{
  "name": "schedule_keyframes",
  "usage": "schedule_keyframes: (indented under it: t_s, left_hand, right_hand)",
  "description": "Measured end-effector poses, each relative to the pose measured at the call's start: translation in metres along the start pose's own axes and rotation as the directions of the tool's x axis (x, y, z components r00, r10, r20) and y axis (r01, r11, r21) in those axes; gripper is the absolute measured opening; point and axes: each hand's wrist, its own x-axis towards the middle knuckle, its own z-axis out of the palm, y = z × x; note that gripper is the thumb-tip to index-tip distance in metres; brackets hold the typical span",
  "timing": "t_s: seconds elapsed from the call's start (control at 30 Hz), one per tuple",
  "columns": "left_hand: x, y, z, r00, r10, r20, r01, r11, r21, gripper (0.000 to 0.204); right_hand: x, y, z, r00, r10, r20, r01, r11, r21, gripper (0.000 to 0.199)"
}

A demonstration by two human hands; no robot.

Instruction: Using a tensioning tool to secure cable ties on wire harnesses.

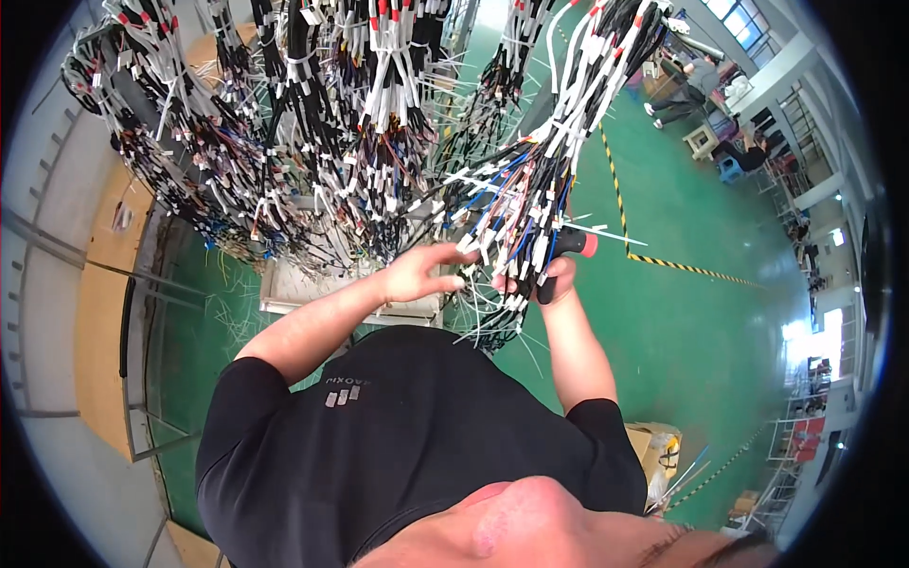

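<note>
A thick bundle of black and white cables (530,180) hangs in front of me, its loose lower ends carrying small white connectors and thin coloured wires. My right hand (561,279) is closed around the dark grip of a black handheld tool (568,242) with a red end, right beside the bundle; its exact kind is partly hidden by cables. My left hand (421,273) reaches to the bundle's left side, thumb and fingers apart. Some of its fingertips are close to the connectors; whether they touch is unclear.
More cable bundles (379,123) hang densely ahead and to the left, above a pale tray (284,301). Wooden boards (104,355) stand at the left. Yellow-black tape (620,204) marks the green floor. Other people (696,80) are far right; a cardboard box (653,450) stands behind my right side.
</note>
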Motion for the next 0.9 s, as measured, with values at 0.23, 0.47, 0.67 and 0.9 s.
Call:
schedule_keyframes:
  t_s: [0.23,0.47,0.67,0.9]
  left_hand:
    - [0.045,0.015,0.032,0.991,-0.121,0.063,0.136,0.823,-0.551,0.050]
    - [0.057,0.014,0.048,0.982,-0.088,-0.167,-0.010,0.858,-0.514,0.060]
    - [0.077,0.019,0.034,0.966,-0.225,-0.129,0.106,0.798,-0.593,0.052]
    - [0.080,0.015,0.022,0.887,-0.237,-0.396,0.045,0.899,-0.435,0.028]
  right_hand:
    - [-0.017,-0.012,0.024,0.938,-0.051,-0.343,0.009,0.992,-0.124,0.075]
    - [-0.030,-0.004,0.038,0.754,-0.229,-0.616,0.124,0.970,-0.209,0.067]
    - [-0.039,0.027,0.016,0.611,-0.453,-0.649,0.170,0.876,-0.451,0.057]
    - [-0.041,0.061,0.036,0.540,-0.782,-0.312,0.241,0.499,-0.833,0.052]
